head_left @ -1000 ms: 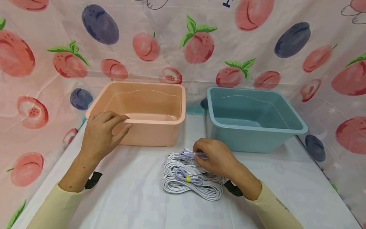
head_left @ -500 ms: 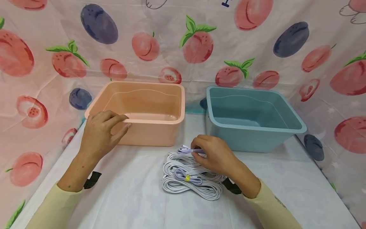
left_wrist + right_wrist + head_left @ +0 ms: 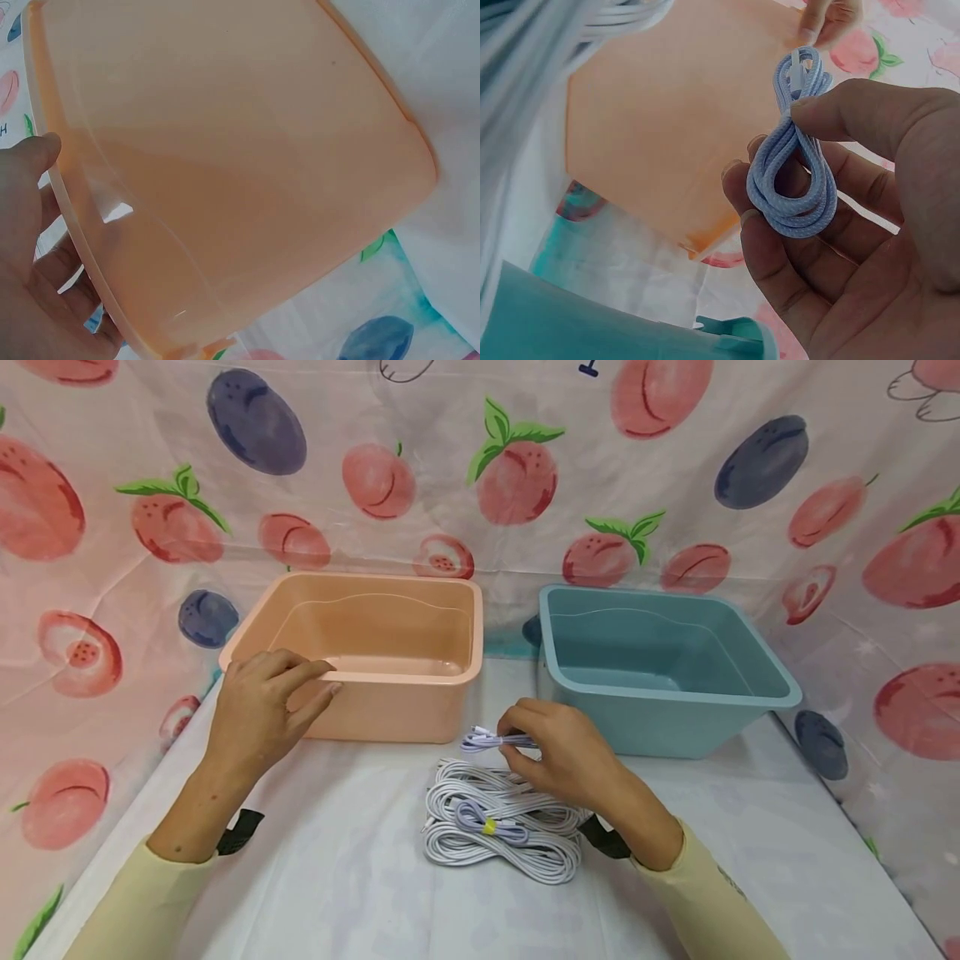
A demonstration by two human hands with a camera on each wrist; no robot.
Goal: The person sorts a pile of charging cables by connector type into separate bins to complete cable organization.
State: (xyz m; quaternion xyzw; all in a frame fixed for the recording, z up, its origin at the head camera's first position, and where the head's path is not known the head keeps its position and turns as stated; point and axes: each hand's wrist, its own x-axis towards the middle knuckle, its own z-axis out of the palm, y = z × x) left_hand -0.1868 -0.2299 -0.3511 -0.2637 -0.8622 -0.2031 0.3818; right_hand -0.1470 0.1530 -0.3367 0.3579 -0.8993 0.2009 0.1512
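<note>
My right hand pinches a coiled lilac charging cable between thumb and fingers, above the far side of a pile of white cables. In the right wrist view the coil shows a woven cover, with a white plug at its top. Another lilac cable coil, bound with a yellow tie, lies on top of the pile. My left hand grips the near rim of a peach plastic bin, thumb on the outer side and fingers over the edge, as the left wrist view shows.
A teal plastic bin stands at the right, just beyond my right hand. Both bins sit on a white-covered table. Behind them hangs a fruit-print cloth, which also runs down both sides.
My right hand has lifted the lilac cable coil up and slightly away from the white pile. The left hand keeps its grip on the peach bin's rim.
</note>
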